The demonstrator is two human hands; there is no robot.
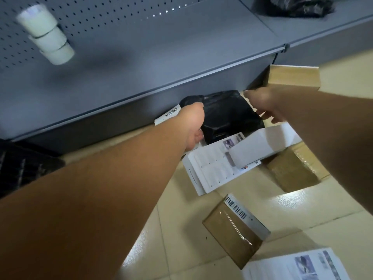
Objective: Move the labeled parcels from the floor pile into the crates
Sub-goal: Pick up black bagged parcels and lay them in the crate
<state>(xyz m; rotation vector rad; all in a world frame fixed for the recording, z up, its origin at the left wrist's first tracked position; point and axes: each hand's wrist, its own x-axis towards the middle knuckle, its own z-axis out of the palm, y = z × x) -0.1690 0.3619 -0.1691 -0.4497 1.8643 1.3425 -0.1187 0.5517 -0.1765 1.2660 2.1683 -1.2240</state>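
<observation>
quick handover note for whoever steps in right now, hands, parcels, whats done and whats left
Left hand: grips the left edge of the black bag parcel by the shelf base.
Right hand: fingers curled at the bag's right edge; grip not clearly visible.
On the floor: white box lying on a printed white parcel, two brown boxes, another printed parcel, a cardboard box behind.
Done: unclear; no crate clearly in view.
Left: lift the bag, crate it, then the rest.

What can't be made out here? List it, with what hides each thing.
- Head view: the left hand has its fingertips behind the crinkled black plastic parcel, so its grip is unclear.
- The right hand is blurred by motion.
- The barcode label: print too small.
- Crates: none identifiable.
</observation>
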